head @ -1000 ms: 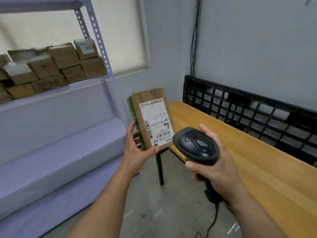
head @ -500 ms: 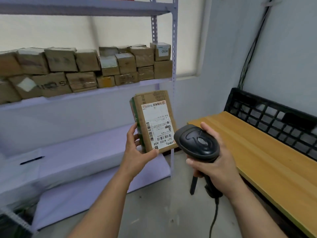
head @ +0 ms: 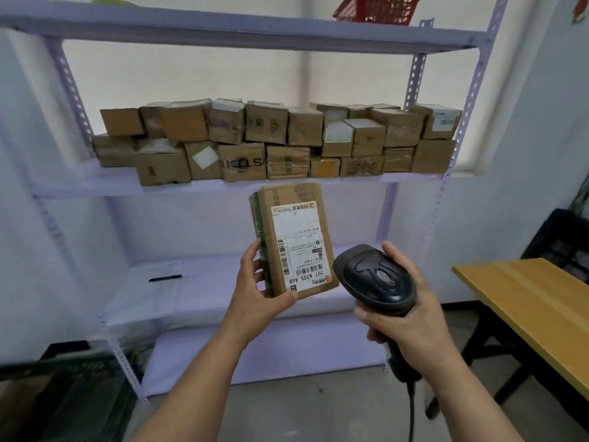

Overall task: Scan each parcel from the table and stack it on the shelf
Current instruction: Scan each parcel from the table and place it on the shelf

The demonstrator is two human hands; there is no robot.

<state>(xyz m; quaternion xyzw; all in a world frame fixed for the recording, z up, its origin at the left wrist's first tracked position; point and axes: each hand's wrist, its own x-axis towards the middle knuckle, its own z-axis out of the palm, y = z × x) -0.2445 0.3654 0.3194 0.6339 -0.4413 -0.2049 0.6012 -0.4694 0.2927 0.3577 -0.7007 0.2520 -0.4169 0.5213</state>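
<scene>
My left hand (head: 255, 295) grips a brown cardboard parcel (head: 291, 231) by its lower left corner, held upright with its white shipping label facing me. My right hand (head: 411, 314) grips a black barcode scanner (head: 374, 280) by the handle, its head just right of the parcel's lower edge. Straight ahead stands the pale purple shelf (head: 207, 188). Its middle level carries several stacked cardboard parcels (head: 280, 141) in two rows.
A pen (head: 166, 278) lies on the lower shelf level. A red basket (head: 379, 8) sits on the top level. The wooden table (head: 535, 298) is at the right, with a black crate (head: 564, 240) behind it. A dark crate (head: 63, 393) stands at bottom left.
My view has swung left from the table toward the shelf, which now fills the frame. Both hands keep the parcel and scanner in the same hold.
</scene>
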